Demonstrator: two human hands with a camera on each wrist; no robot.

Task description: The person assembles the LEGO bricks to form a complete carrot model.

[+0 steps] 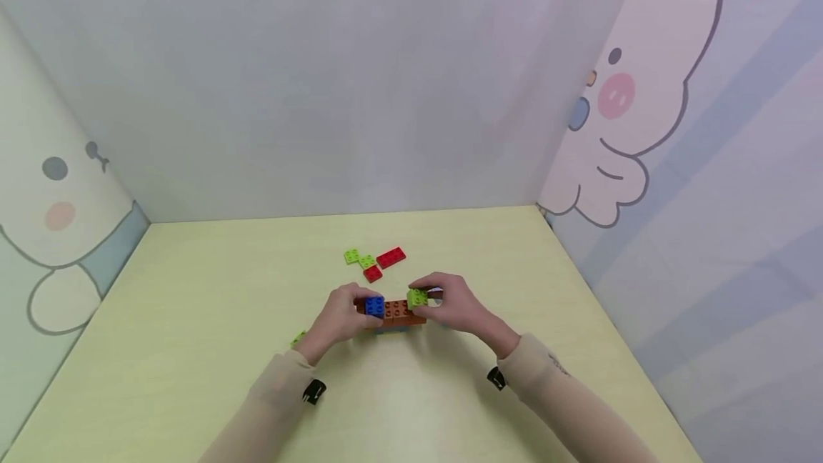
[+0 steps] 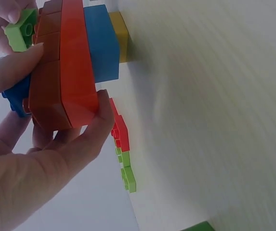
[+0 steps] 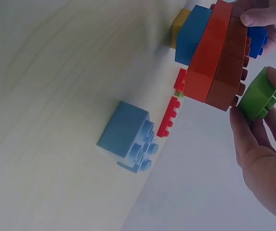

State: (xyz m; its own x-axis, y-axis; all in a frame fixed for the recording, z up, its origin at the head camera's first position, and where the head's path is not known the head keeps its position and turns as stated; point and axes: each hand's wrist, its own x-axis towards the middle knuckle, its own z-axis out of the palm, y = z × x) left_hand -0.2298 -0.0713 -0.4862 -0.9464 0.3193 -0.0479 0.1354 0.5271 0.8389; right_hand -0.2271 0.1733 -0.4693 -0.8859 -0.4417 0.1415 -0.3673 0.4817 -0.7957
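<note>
A built stack stands on the table, with a row of brown bricks [image 1: 396, 311] above a long red-orange brick [image 2: 77, 57], then a blue brick [image 2: 102, 45] and a yellow brick [image 2: 120, 36] at the bottom. My left hand [image 1: 341, 314] grips the left end of this stack, thumb on one side and fingers on the other. Near that thumb, a dark blue brick [image 1: 375, 306] sits on the brown row. At the opposite end my right hand [image 1: 459, 304] pinches a lime green brick [image 3: 256, 95], tilted against the end studs.
Beyond the stack lie a long red brick [image 1: 391, 257], a small red brick [image 1: 373, 274] and two lime bricks [image 1: 351, 256]. A light blue brick [image 3: 123, 129] stands near my right hand. Another green brick [image 1: 298, 339] is partly hidden by my left wrist.
</note>
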